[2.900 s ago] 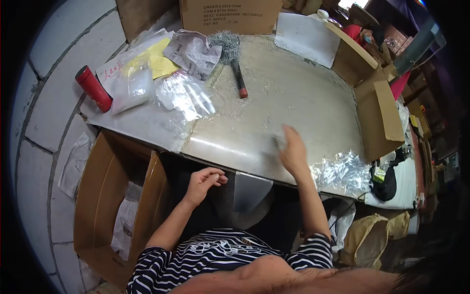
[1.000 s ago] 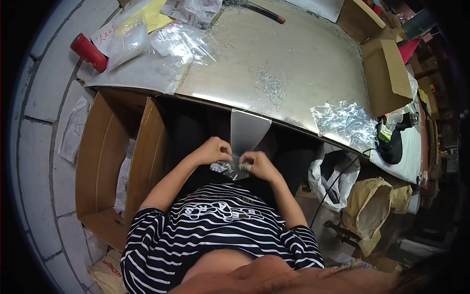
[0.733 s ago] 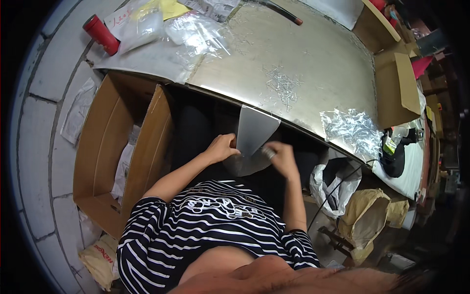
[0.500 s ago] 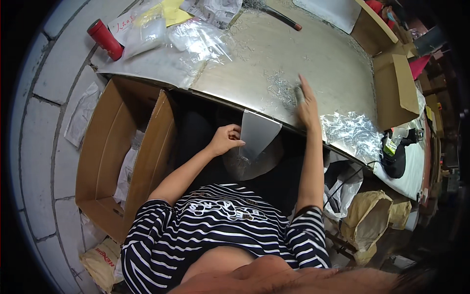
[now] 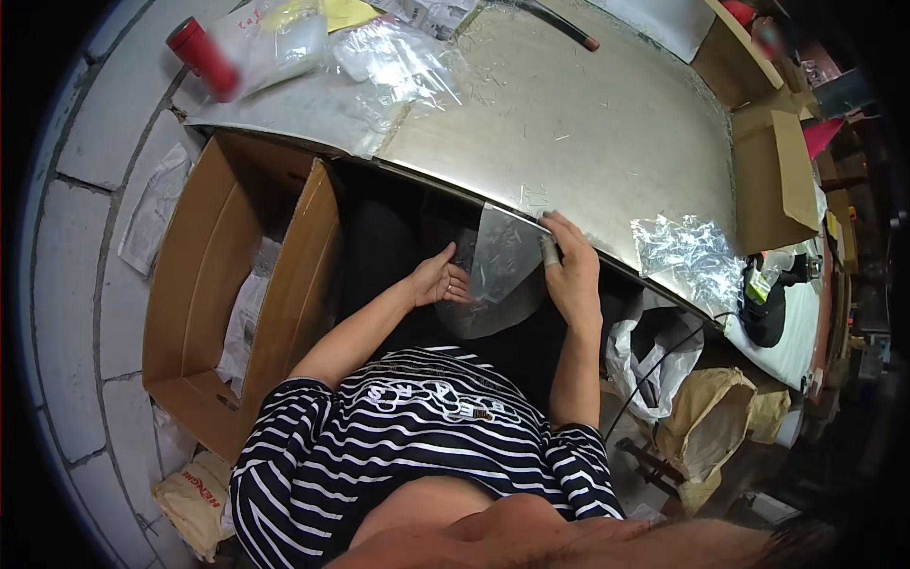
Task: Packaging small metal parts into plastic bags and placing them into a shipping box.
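A translucent plastic flap hangs from the table's front edge, with small thin metal pieces showing in or through it. Below it is a rounded, see-through bag or sheet over my lap. My left hand is beside the flap's left side, thumb raised apart from its loosely bent fingers, with no grip visible. At the table edge, by the flap's upper right corner, my right hand has its fingers stretched out; one digit wears a grey cover. A few thin metal pieces lie on the metal tabletop just behind the edge.
An open cardboard box stands at my left. On the table are clear plastic bags, a red cylinder, a dark-handled tool and a shiny pile in plastic. Another cardboard box is at the right.
My right hand has come from the tabletop to the front edge. Most of the metal pile has gone from the table, and pieces now show at the flap. My left thumb has lifted away.
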A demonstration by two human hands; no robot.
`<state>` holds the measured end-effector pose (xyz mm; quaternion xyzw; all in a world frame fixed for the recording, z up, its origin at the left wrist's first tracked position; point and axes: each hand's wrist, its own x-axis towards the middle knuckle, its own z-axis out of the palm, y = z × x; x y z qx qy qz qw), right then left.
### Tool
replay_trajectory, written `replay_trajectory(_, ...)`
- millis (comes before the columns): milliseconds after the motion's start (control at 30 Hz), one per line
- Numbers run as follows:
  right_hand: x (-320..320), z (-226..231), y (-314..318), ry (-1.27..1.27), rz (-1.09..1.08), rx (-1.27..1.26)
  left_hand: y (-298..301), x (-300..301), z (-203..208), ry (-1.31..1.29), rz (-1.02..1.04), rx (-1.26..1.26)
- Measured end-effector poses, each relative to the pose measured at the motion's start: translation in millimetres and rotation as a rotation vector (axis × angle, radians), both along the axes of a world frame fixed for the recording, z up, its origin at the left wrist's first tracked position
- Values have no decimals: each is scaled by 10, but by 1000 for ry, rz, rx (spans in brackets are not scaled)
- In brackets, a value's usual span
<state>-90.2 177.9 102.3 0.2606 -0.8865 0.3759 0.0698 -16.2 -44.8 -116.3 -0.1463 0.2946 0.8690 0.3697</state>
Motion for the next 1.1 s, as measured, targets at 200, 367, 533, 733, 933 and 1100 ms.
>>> replay_trajectory(200, 289, -133, 215, -162, 54, -96, 294, 151, 338, 14, 71, 364)
replay_trajectory(367, 403, -302, 213, -315, 60, -202, 283, 249, 493, 312, 26, -57)
replay_trajectory(533, 620, -499, 59, -351, 291, 40, 378, 270, 500, 326, 20, -286)
replay_trajectory(733, 602, -447, -44, -468, 139, -62, 384, 276, 467, 300, -8, -357)
replay_trajectory(933, 560, -499, -98, -547, 336, 198, 353, 379, 413, 263, -139, -430)
replay_trajectory(1100, 399, -531, 121, -602, 116, -263, 255, 386, 829, 241, -166, -198)
